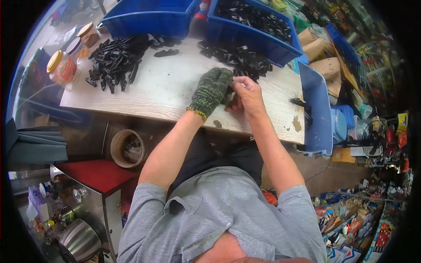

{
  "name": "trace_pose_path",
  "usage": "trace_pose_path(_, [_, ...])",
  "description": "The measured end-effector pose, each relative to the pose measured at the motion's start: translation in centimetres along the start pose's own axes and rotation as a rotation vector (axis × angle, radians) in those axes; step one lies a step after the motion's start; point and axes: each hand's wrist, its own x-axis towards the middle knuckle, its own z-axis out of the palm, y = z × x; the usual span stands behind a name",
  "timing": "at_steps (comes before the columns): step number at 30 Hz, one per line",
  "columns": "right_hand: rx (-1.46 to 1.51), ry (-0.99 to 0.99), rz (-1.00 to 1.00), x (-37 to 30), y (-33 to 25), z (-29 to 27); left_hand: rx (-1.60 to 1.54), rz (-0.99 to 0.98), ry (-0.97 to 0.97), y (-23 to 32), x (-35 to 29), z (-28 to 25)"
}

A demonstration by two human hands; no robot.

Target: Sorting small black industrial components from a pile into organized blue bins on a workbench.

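Counter (153,90): pale, wood-grained, chipped at its near right corner.
Left hand (211,90): gloved, fingers curled, just in from the near edge.
Right hand (248,97): bare, close beside the glove, fingers bent inward. Grip of both: narrow; a dark bit shows between them, but cannot tell what either holds.
Black parts, left heap (116,61): far left, well apart from the hands.
Black parts, right heap (241,58): just beyond the hands, at the foot of a filled blue tub (250,41).
Single part (166,53): between heaps.
Jar (64,72): at the left edge.
Bin (322,118): light blue, against the right edge.
Room: broad between left heap and glove; narrower from right hand to bin.
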Motion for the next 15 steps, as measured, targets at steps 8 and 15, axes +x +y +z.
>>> trace_pose_path(8, [0.092, 0.158, -0.043, -1.1, -0.1, 1.2, -0.032, 0.016, -0.072, -0.7, -2.2, 0.3])
trace_pose_path(15, [0.095, 0.087, -0.081, -0.7, 0.4, 0.7, -0.092, -0.040, -0.044, -0.2, -2.1, 0.1])
